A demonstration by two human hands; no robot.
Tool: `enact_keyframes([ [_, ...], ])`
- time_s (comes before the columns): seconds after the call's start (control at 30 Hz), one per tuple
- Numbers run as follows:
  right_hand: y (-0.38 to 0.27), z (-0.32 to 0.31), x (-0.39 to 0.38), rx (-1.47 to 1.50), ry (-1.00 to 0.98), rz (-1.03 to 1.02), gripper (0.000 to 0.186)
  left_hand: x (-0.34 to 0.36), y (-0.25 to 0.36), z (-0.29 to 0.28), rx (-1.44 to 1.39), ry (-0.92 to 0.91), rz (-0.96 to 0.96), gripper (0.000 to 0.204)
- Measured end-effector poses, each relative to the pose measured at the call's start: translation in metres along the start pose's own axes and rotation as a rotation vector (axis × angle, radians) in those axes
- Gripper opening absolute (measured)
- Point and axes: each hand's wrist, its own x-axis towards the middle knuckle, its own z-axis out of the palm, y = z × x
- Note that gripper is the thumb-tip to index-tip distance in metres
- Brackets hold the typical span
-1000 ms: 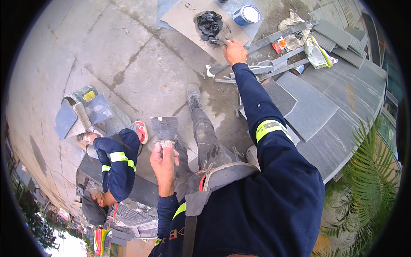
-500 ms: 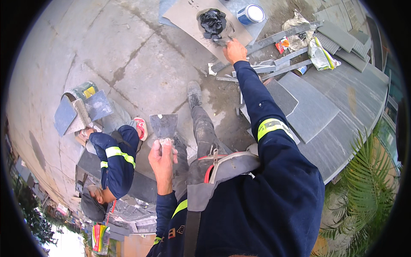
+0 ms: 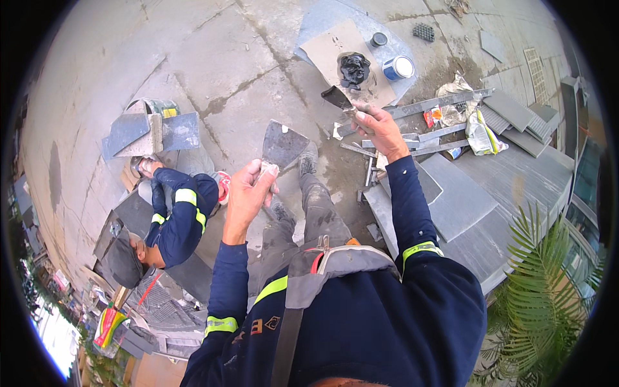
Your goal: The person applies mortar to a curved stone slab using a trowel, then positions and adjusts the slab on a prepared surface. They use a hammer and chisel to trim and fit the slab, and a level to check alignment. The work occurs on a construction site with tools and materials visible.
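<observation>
Above the concrete (image 3: 213, 42), we're gripping the wide scraper (image 3: 284, 143) in closed L hand (image 3: 248, 190) & dark-bladed knife (image 3: 336, 98) in closed R hand (image 3: 382, 132), prob. best holding blades level, w/ black paste (image 3: 354, 68) lying ahead on tan board (image 3: 324, 51).

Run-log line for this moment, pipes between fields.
left hand: holds wide scraper | right hand: holds dark-bladed scraper | black paste: on brown board | blue can: beside paste
</observation>
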Motion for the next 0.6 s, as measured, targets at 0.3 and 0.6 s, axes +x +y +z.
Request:
enact_keyframes([
  [0.3,-0.1,0.17,-0.129,-0.24,-0.337,-0.338,0.035,-0.124,0.035,-0.049,-0.047,-0.096,0.181,0.019],
  [0.6,-0.095,0.28,-0.226,-0.589,-0.417,-0.597,0.035,-0.269,-0.014,-0.086,-0.196,0.076,0.403,0.021],
])
